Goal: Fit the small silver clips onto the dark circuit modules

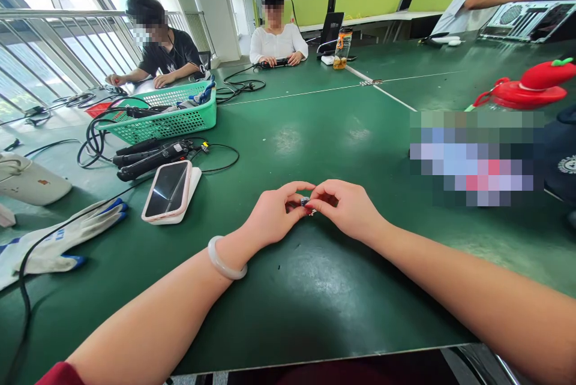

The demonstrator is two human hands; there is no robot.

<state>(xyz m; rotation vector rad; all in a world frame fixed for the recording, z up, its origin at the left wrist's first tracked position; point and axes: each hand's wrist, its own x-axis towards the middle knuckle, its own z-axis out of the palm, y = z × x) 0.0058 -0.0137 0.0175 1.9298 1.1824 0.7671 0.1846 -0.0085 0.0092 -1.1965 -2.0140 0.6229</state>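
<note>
My left hand (275,214) and my right hand (348,208) meet fingertip to fingertip over the middle of the green table (288,289). Between the thumbs and fingers of both is a tiny thing (305,201), dark and silvery with some red near it. Its kind is too small to make out, and the fingers hide part of it. Both hands are closed in a pinch. A pale bangle (226,260) circles my left wrist.
Left of my hands lie a phone (168,190) on a white object, a work glove (58,241) and a black folded tripod-like stand (155,157). Behind these sits a green basket (166,121) with cables. A red plush pepper (526,88) is at right. People sit across the table.
</note>
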